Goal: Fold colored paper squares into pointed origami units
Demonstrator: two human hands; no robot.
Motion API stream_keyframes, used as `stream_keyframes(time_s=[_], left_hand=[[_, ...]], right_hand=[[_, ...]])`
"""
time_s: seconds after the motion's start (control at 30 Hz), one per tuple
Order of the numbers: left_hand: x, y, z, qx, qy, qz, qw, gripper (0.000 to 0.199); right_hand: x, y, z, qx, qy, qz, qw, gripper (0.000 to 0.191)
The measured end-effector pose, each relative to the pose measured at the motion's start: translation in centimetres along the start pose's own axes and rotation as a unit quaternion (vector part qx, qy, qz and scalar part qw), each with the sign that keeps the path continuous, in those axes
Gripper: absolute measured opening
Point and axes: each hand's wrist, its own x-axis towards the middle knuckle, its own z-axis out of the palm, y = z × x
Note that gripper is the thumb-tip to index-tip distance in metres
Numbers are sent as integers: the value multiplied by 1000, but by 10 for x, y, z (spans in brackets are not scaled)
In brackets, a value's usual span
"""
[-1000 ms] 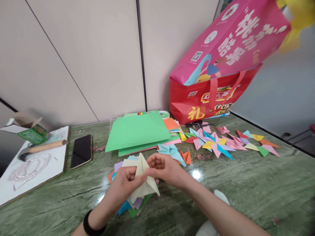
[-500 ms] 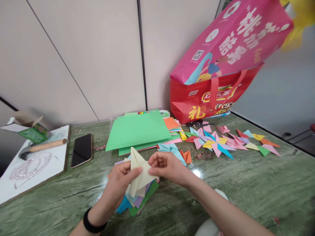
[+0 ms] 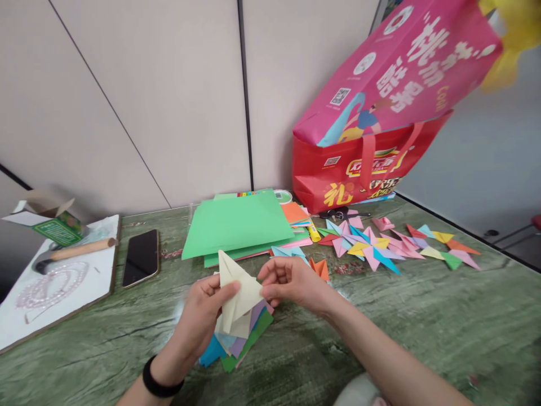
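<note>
A cream sheet of folded paper (image 3: 243,298), creased into a triangular shape, is held up between my two hands. My left hand (image 3: 207,307) grips its left side, thumb on the front and fingers behind. At the right corner, my right hand (image 3: 291,285) pinches the tip between thumb and fingertips. Below the folded paper lies a loose stack of coloured paper squares (image 3: 253,338) in green, purple, blue and cream, partly hidden by it. Just beyond my right hand sit a light blue folded piece (image 3: 291,252) and an orange folded piece (image 3: 320,268).
Large green sheets (image 3: 236,223) lie at the back. Many folded coloured pieces (image 3: 372,242) spread to the right, before a red bag (image 3: 321,175) under a pink bag (image 3: 393,73). Leftward are a phone (image 3: 141,256), a white board (image 3: 84,304) and a small open box (image 3: 57,225).
My left hand and the cream folded paper have shifted slightly left. My right hand's pinch has slid outward to the paper's right corner, showing more of its face.
</note>
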Motion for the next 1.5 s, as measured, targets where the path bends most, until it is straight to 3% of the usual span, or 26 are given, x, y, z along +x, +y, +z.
stream_keyframes(time_s=[0.27,0.57,0.9,1.23,1.5], left_hand=[[-1,-4,1,60,-71,-37,995,27],[-3,-3,4,125,-101,-31,987,24],[-2,-6,0,157,-161,-37,974,20],[-5,-4,3,171,-172,-60,968,18],[-4,-6,3,182,-182,-55,965,19]], right_hand=[[2,4,7,-33,-3,-10,999,29],[2,7,19,-83,17,-9,996,30],[0,3,23,-22,37,-24,999,35],[4,3,23,18,65,-54,996,35],[2,3,21,-11,73,-83,994,34]])
